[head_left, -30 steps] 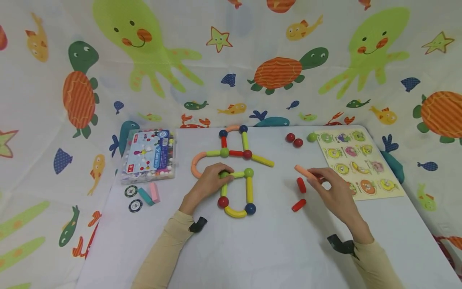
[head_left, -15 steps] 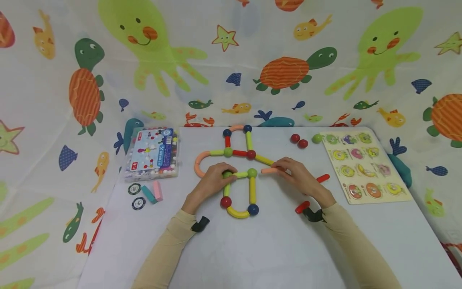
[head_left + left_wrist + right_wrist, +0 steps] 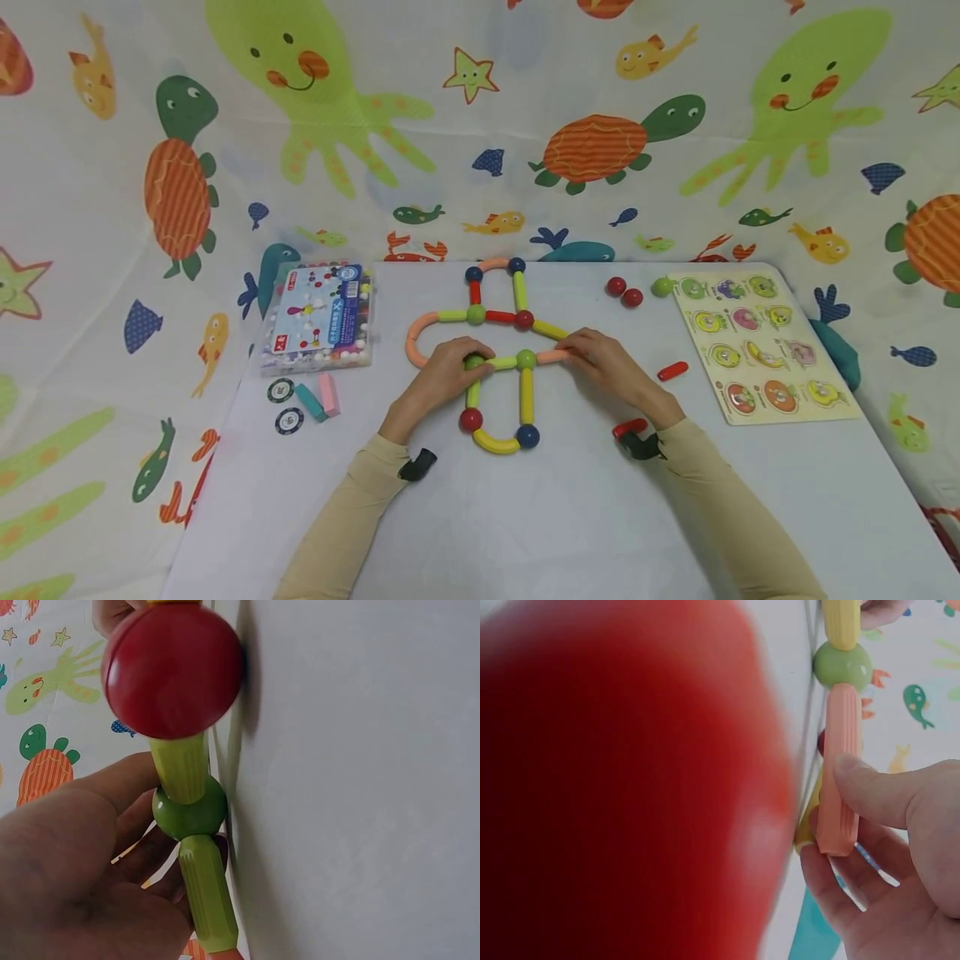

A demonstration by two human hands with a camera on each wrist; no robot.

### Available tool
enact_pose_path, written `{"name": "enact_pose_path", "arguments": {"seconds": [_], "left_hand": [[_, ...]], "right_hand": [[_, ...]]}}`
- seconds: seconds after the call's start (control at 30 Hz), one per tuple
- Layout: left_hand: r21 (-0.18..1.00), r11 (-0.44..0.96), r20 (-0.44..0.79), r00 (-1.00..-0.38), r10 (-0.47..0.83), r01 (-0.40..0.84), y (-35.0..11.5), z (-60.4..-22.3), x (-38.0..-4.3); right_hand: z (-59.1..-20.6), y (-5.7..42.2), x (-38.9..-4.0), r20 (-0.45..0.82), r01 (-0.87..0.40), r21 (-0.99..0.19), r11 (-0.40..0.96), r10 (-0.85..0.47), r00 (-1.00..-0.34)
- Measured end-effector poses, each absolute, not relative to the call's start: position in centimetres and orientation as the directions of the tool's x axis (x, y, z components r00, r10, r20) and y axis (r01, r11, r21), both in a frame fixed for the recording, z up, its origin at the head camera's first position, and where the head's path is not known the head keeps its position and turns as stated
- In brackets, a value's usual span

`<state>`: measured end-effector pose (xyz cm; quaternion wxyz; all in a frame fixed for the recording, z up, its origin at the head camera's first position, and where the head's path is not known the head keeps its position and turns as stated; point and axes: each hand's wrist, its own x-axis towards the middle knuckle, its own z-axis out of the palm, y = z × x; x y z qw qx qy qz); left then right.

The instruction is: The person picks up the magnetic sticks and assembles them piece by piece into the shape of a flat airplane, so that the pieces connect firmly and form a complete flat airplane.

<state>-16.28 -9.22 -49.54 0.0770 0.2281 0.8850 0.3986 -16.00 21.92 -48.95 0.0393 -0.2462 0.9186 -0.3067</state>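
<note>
My left hand (image 3: pixel 442 372) holds a green ball (image 3: pixel 189 810) at the upper left corner of a loop of magnetic rods and balls; the fingers lie behind it in the left wrist view. My right hand (image 3: pixel 609 368) pinches a straight orange rod (image 3: pixel 842 776) between thumb and fingers. The rod's far end meets another green ball (image 3: pixel 527 358) at the loop's upper right corner. A yellow rod (image 3: pixel 527 397) and a curved yellow rod (image 3: pixel 497 442) form the loop's right and lower sides. Touching the right fingertips is the slanting yellow rod (image 3: pixel 549 330) of the upper figure.
Two red rods, one (image 3: pixel 672 371) beside the right forearm and one (image 3: pixel 630 427) by the wrist, lie loose. Red balls (image 3: pixel 624 292) and a fruit puzzle board (image 3: pixel 765 346) are at the right. A boxed ball set (image 3: pixel 318 321), chips (image 3: pixel 285 407) and blocks (image 3: pixel 328 395) stand left.
My right hand has carried the orange rod leftward from near the puzzle board to the loop's right green ball. One red rod has shifted right. My left hand keeps its place.
</note>
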Motion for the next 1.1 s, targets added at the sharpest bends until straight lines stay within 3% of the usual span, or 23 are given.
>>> {"name": "enact_pose_path", "arguments": {"seconds": [0.57, 0.77, 0.97, 1.1], "left_hand": [[0.745, 0.567, 0.053, -0.88, 0.473, 0.35, -8.8, -49.4, -15.9], [0.745, 0.572, 0.047, -0.882, 0.468, 0.343, -8.8, -49.3, -16.0], [0.748, 0.577, 0.033, -0.887, 0.461, 0.328, -8.9, -49.2, -16.0], [0.749, 0.576, 0.035, -0.888, 0.459, 0.328, -8.9, -49.1, -15.9]], "right_hand": [[-48.4, 22.7, -15.1, 0.089, -0.346, -0.619, 0.705, -0.376, -0.923], [-46.7, 25.0, -14.4, 0.165, -0.289, -0.67, 0.684, -0.242, -0.956], [-45.0, 28.7, -13.1, 0.307, -0.271, -0.661, 0.7, -0.077, -0.949], [-44.7, 31.2, -11.8, 0.315, -0.21, -0.673, 0.709, 0.018, -0.949]]}}
